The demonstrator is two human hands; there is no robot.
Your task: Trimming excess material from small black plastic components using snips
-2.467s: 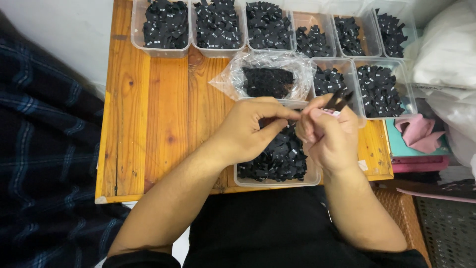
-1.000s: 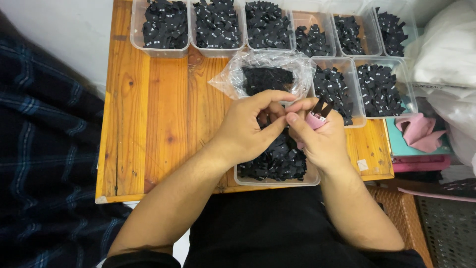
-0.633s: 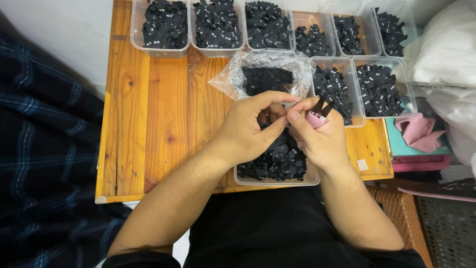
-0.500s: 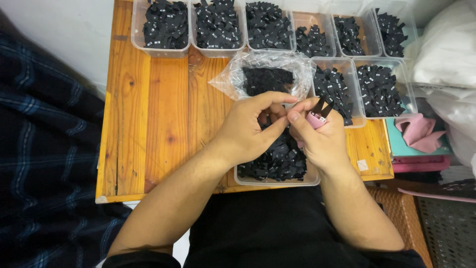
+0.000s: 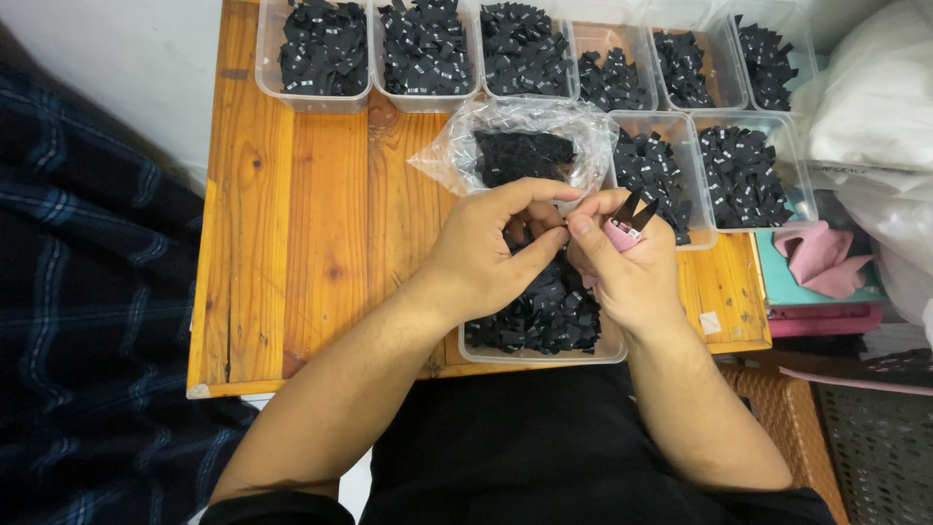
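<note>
Snips (image 5: 630, 220), pink-handled with dark open blades, sit gripped in right hand (image 5: 627, 267); left fingers (image 5: 544, 243) pinch black labels (image 5: 544, 306).

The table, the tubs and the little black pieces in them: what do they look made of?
The table looks like varnished wood: orange planks with visible grain and knots. The tubs seem to be clear, thin plastic, since their contents show through the walls. The black pieces look like small woven fabric labels, matte and folded, though that is hard to tell for certain. The bag appears to be crinkly transparent plastic film.
</note>
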